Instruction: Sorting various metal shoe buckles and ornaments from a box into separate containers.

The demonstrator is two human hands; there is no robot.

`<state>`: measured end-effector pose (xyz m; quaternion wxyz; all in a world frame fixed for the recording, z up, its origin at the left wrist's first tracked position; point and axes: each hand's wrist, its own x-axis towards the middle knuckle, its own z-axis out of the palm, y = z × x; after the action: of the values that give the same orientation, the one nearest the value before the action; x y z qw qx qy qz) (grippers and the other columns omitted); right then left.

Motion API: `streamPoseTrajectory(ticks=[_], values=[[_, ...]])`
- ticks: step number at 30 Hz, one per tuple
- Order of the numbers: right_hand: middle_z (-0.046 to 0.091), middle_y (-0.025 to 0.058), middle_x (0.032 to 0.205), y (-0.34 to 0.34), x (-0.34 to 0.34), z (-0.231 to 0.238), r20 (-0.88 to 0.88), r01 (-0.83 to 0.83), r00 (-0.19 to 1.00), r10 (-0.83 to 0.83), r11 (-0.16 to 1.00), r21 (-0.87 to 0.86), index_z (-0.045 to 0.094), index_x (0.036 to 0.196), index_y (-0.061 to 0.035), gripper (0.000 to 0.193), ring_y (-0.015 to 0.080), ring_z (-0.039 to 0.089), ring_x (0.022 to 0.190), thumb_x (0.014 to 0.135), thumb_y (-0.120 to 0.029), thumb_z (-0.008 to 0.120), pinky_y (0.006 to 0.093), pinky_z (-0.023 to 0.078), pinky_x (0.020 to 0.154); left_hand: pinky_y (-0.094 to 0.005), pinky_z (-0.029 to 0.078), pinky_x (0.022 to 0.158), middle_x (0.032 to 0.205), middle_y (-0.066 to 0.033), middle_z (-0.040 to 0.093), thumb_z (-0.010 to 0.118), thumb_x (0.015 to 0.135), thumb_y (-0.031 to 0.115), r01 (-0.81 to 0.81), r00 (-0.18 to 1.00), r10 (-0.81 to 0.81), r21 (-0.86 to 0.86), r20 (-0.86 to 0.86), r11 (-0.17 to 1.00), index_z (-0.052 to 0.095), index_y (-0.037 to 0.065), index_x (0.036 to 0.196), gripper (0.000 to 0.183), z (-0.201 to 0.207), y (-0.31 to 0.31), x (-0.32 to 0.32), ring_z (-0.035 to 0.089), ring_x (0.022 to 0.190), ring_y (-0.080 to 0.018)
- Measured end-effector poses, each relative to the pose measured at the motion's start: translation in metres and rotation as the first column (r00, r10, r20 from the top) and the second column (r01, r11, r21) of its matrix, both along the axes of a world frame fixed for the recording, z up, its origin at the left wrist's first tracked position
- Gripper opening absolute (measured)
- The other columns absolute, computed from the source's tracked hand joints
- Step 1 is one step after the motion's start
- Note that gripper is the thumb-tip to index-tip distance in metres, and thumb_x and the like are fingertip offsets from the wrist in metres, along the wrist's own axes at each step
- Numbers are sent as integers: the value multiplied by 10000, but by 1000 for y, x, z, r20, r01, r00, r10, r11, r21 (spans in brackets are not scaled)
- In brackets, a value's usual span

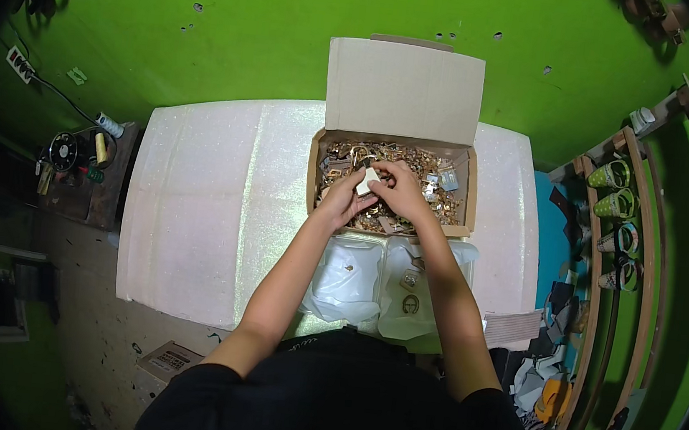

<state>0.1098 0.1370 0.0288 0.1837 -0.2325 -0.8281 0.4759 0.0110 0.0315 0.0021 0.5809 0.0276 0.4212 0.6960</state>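
Over an open cardboard box [467,190] my two hands meet at a small cream-white block-like piece [367,182], whose exact kind I cannot make out. My left hand [343,201] is closed around its left side. From the right, my right hand [402,192] pinches the same piece with its fingertips. Beneath them, the box holds a heap of small gold and silver metal fittings [446,207], looking like buckles and clasps. Nearer to me are two shallow containers lined with clear plastic: the left one [342,294] bears a tiny brownish bit, the right one [400,322] a few metal fittings.
The box stands on a shimmery white-covered table [185,215] against a green wall [253,46], its flap [404,91] raised. To the right is a wooden rack [649,272] with sandals [612,201], and scraps lie below. At left stands a small side table [98,198] with spools.
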Motion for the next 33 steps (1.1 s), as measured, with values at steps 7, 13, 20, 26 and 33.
streamPoseTrajectory(ticks=[7, 13, 20, 26, 33], values=[[528, 29, 678, 4, 0, 0, -19, 28, 999, -29, 998, -62, 610, 829, -13, 170, 95, 445, 572, 712, -135, 624, 230, 386, 533, -307, 477, 758, 975, -95, 558, 345, 897, 291, 6, 996, -7, 22, 84, 1000, 455, 40, 1066, 322, 10, 0, 7, 563, 880, -203], [565, 43, 702, 11, 13, 9, 150, 168, 974, -171, 985, 29, 600, 880, 2, 178, 95, 491, 617, 752, -121, 578, 235, 414, 569, -287, 504, 712, 960, -124, 565, 325, 902, 280, -44, 981, 35, 41, 193, 998, 456, 16, 1068, 338, 1, -8, 6, 579, 862, -221], [566, 116, 862, -1, 16, 6, -19, -67, 997, 71, 986, 156, 613, 834, -32, 240, 230, 539, 814, 661, -191, 659, 308, 430, 709, -304, 499, 733, 947, -93, 563, 326, 902, 279, -13, 979, -8, 102, 204, 995, 466, 24, 1035, 320, 0, -8, 15, 573, 855, -190], [594, 63, 767, -3, 19, 15, -19, -5, 1000, -1, 946, -325, 600, 792, 6, 168, 116, 548, 674, 704, -130, 643, 237, 436, 623, -315, 490, 757, 949, -86, 556, 335, 901, 270, -28, 975, -4, 141, 224, 990, 465, 30, 1027, 301, 18, -9, 26, 566, 862, -188], [587, 32, 773, -6, 31, 15, -102, 36, 989, -111, 830, -557, 571, 853, -10, 116, 83, 534, 686, 784, -104, 576, 213, 433, 609, -306, 499, 755, 1008, -124, 529, 347, 895, 215, -15, 969, -34, 196, 243, 980, 427, -2, 1086, 300, 18, -14, 30, 565, 863, -237]])
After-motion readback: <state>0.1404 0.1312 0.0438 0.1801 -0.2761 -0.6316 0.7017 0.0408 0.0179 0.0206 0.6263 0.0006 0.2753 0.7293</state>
